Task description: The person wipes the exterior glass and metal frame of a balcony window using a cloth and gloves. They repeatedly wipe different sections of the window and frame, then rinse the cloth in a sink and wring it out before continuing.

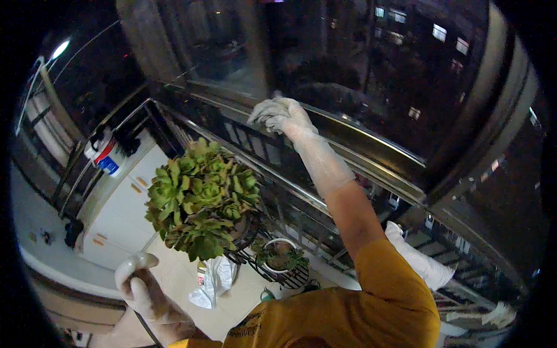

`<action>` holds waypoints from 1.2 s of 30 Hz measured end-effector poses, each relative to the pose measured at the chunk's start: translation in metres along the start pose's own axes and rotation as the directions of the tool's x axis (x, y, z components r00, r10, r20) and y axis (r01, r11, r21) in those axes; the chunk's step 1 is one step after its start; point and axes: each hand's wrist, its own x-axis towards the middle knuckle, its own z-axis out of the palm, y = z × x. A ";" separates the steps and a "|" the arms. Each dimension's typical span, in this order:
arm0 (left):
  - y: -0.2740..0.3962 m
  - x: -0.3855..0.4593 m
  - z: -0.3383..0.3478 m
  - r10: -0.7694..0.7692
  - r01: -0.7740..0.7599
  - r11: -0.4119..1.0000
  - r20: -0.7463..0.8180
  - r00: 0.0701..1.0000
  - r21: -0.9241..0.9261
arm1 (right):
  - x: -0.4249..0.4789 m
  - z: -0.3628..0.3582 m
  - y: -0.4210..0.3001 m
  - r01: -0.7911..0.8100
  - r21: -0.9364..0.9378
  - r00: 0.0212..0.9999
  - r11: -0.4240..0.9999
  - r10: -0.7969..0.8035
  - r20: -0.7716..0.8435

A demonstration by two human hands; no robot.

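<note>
My right hand (298,117), in a thin whitish glove, reaches out over the railing to the window. It grips a crumpled grey-white cloth (270,114) against the lower window frame (365,132). My left hand (138,280), gloved as well, is low on the left with curled fingers. Nothing shows clearly in it, and its palm side is partly hidden. Between the hands stands a large green rosette succulent (202,195). Behind it runs a metal railing (278,176). The window glass (322,74) is dark, with lit windows of a building beyond.
A smaller potted plant (280,256) sits in a black wire stand (298,278). White crumpled plastic (217,280) lies on the tiled floor (174,269). At left, a white cabinet (119,217) carries a blue, red and white container (106,158). A white wrapped bundle (420,261) lies at right.
</note>
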 end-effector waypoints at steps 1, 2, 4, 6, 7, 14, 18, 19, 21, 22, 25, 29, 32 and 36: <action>0.007 0.001 0.023 0.076 -0.075 0.997 0.064 0.995 -0.016 | -0.017 -0.016 -0.010 0.041 0.248 0.999 0.968 -0.043 0.001; 0.013 -0.002 0.046 0.143 -0.141 0.990 0.114 0.983 -0.026 | -0.043 -0.026 -0.016 0.074 0.480 0.996 0.874 -0.088 0.007; 0.018 0.018 0.083 -0.092 0.151 0.985 0.500 0.861 -0.079 | -0.082 -0.066 -0.013 0.337 0.597 0.934 0.728 -0.337 -0.116; 0.005 0.019 0.129 -0.132 0.311 0.937 0.665 0.735 -0.157 | -0.106 -0.116 -0.006 0.475 0.340 0.876 0.812 -0.398 -0.273; -0.001 0.010 0.152 -0.119 0.350 0.907 0.655 0.746 -0.235 | -0.128 -0.136 -0.012 0.516 0.046 0.815 0.855 -0.474 -0.335; -0.065 -0.009 0.252 -0.178 0.278 0.960 0.730 0.660 -0.017 | -0.185 -0.207 0.031 -0.072 -0.802 0.686 0.593 -0.554 -0.471; -0.090 -0.025 0.247 -0.275 0.485 0.862 0.668 0.691 -0.148 | -0.149 -0.170 0.041 0.004 -0.825 0.711 0.566 -0.581 -0.395; -0.100 -0.031 0.241 -0.312 0.535 0.831 0.670 0.674 -0.151 | -0.129 -0.151 0.047 0.113 -0.854 0.667 0.507 -0.676 -0.314; -0.093 -0.025 0.238 -0.398 0.628 0.759 0.643 0.654 -0.170 | -0.080 -0.117 0.049 0.315 -0.882 0.494 0.350 -0.854 -0.162; -0.091 -0.025 0.237 -0.443 0.672 0.719 0.628 0.640 -0.178 | -0.061 -0.092 0.050 0.288 -0.867 0.664 0.407 -0.737 -0.125; -0.102 -0.030 0.229 -0.468 0.692 0.676 0.578 0.669 -0.253 | -0.015 -0.042 0.027 0.262 -0.857 0.874 0.443 -0.486 0.016; -0.107 -0.035 0.208 -0.544 0.727 0.650 0.533 0.647 -0.220 | -0.034 -0.060 0.009 0.113 -0.838 0.963 0.534 -0.268 -0.040; -0.100 -0.032 0.195 -0.549 0.728 0.655 0.535 0.642 -0.202 | -0.098 -0.130 0.031 0.210 -0.774 0.820 0.597 -0.539 -0.193; -0.075 -0.028 0.170 -0.424 0.662 0.711 0.606 0.673 -0.237 | -0.165 -0.188 0.035 0.026 -0.764 0.792 0.644 -0.480 -0.378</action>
